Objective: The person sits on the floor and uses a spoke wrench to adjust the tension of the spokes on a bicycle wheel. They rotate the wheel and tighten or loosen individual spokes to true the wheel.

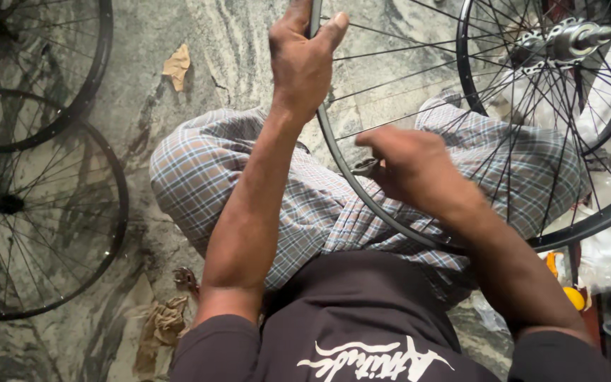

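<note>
Left hand grips a spoked wheel rim; right hand at its spokes.

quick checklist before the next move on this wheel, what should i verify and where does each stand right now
1. Left hand has a firm hold on the wheel rim: ok, fingers and thumb wrap its upper edge.
2. Right hand is on the lower rim where the spokes meet it: ok, though what it pinches is hidden, cannot tell.
3. Wheel is steadied over the lap: ok, it rests across the checked trousers.
4. Hub and axle are free of snags: cannot tell, another wheel overlaps there.
5. Finished wheels on the floor are out of the way: ok, they lie apart to the side.
</note>
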